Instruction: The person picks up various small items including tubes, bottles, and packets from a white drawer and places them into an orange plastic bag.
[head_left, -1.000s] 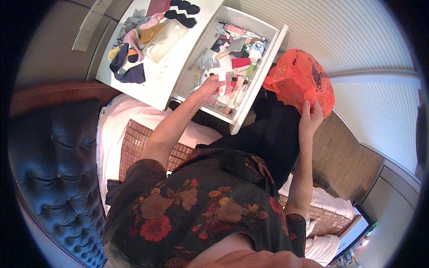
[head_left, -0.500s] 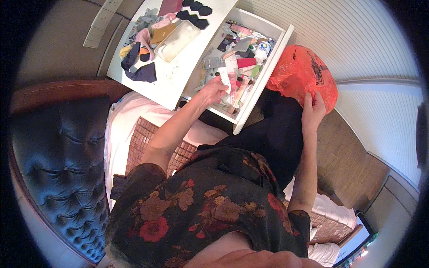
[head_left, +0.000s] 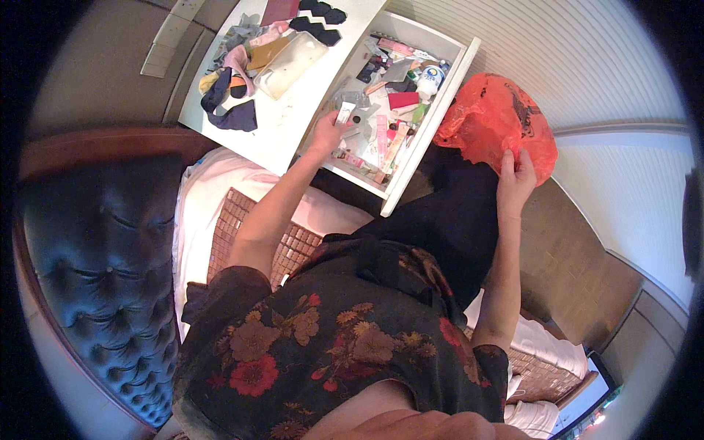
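Note:
My left hand [head_left: 328, 134] is over the left side of the pulled-out white drawer [head_left: 463, 70], its fingers closed on a small white slim item [head_left: 345, 112], perhaps a tube or packet; its exact kind is not clear. Small things fill the drawer around it: a white bottle with a blue label [head_left: 431, 79], a dark red packet [head_left: 403, 100], a pink-and-white strip [head_left: 381, 133] and several slim boxes and tubes. My right hand [head_left: 516, 176] pinches the rim of a red plastic bag [head_left: 499, 110] that hangs just right of the drawer. What the bag contains is hidden.
On the white cabinet top [head_left: 275, 150] lie a clear plastic tray [head_left: 292, 64], dark folded cloths [head_left: 317, 31] and a heap of socks or small garments [head_left: 235, 103]. A tufted dark headboard [head_left: 103, 264] stands at left beside a bed with a brown tile mat [head_left: 238, 220].
My left hand has moved left and slightly up inside the drawer, still holding the white item, uncovering the pink-and-white strip. My right hand keeps its pinch on the bag.

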Demonstrator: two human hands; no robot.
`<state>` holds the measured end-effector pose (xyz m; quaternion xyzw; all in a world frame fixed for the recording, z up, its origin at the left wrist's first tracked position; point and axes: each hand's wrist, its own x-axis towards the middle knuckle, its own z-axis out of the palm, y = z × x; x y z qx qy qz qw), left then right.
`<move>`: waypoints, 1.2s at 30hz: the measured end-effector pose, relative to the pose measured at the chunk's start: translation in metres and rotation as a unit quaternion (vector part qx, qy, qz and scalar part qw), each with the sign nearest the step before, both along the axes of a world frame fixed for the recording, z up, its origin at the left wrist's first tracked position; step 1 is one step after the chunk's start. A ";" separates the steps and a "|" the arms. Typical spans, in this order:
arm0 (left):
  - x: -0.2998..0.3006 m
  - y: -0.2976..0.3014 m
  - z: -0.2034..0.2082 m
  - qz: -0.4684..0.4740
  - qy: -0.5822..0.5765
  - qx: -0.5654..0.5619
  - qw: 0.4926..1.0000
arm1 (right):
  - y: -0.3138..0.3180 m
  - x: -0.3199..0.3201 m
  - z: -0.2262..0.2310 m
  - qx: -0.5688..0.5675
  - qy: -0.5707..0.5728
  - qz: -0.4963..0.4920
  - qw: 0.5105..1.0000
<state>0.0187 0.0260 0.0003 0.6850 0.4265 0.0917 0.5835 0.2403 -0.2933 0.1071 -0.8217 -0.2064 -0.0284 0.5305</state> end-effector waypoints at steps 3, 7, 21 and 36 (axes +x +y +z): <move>-0.011 0.007 0.001 -0.021 0.042 0.082 0.996 | -0.003 -0.004 0.006 -0.011 -0.005 0.014 1.000; -0.014 0.011 -0.010 -0.025 0.075 0.060 0.995 | -0.009 -0.001 0.000 0.007 -0.013 0.019 1.000; 0.001 -0.024 -0.016 -0.495 0.351 0.298 0.737 | -0.035 -0.003 0.007 0.034 0.007 -0.006 0.999; 0.014 -0.037 0.070 -0.092 -0.147 -0.393 0.903 | -0.032 -0.003 0.002 -0.028 -0.015 -0.022 0.999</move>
